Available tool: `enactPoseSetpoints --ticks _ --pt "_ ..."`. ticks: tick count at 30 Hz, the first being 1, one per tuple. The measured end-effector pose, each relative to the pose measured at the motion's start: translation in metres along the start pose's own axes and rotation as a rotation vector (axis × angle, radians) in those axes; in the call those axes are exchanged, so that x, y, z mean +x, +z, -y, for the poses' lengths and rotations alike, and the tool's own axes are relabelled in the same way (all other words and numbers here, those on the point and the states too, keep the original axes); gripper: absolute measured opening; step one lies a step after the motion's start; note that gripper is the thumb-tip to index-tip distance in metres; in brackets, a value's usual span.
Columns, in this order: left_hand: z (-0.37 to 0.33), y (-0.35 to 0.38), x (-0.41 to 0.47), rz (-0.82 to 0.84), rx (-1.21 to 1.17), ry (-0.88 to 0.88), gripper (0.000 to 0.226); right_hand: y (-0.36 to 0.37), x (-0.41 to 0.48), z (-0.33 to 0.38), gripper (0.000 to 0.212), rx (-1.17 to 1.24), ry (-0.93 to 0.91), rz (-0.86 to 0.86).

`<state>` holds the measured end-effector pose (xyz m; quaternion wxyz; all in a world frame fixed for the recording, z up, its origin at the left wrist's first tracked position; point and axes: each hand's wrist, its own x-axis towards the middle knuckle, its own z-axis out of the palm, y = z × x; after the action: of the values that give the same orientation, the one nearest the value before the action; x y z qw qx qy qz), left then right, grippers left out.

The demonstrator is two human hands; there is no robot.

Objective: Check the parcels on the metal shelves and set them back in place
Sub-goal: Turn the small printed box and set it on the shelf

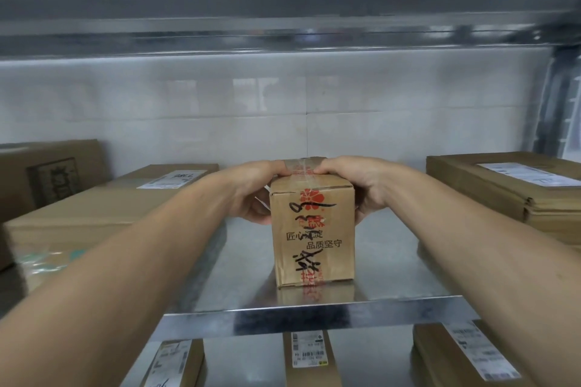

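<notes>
Parcel (314, 229) stands upright near shelf (314, 313) edge, left hand (257, 188) and right hand (361, 185) both gripping its top. Risk: tall box tips forward if released off-balance.

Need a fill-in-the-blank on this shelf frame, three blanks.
The left hand and right hand grip the small box near its ____.
The flower printed on it is ____.
It stands on a shelf made of ____.
Missing: top; red; metal.
</notes>
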<state>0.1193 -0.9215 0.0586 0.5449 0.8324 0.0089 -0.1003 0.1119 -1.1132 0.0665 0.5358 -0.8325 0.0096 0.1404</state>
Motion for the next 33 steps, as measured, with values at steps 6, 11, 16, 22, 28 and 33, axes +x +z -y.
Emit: enactPoseSetpoints --ticks 6,11,16,22,28,33 --pt "-0.007 -0.004 -0.013 -0.058 0.012 0.099 0.030 -0.004 -0.003 -0.004 0.042 0.081 -0.066 -0.017" --pt "-0.012 -0.010 -0.020 -0.067 -0.162 0.192 0.024 -0.005 -0.012 0.000 0.039 0.261 -0.192 -0.037" --pt "-0.014 -0.013 -0.028 -0.079 -0.327 0.232 0.040 -0.010 -0.021 0.007 0.044 0.372 -0.259 -0.047" --pt "-0.018 -0.017 -0.032 -0.113 -0.431 0.191 0.064 -0.011 -0.027 0.006 0.062 0.484 -0.267 -0.069" --pt "-0.017 -0.023 -0.035 -0.102 -0.444 0.144 0.074 -0.012 -0.028 0.009 0.065 0.498 -0.262 -0.079" --pt "-0.020 -0.023 -0.035 -0.107 -0.397 0.127 0.075 -0.010 -0.023 0.014 0.061 0.413 -0.220 -0.105"
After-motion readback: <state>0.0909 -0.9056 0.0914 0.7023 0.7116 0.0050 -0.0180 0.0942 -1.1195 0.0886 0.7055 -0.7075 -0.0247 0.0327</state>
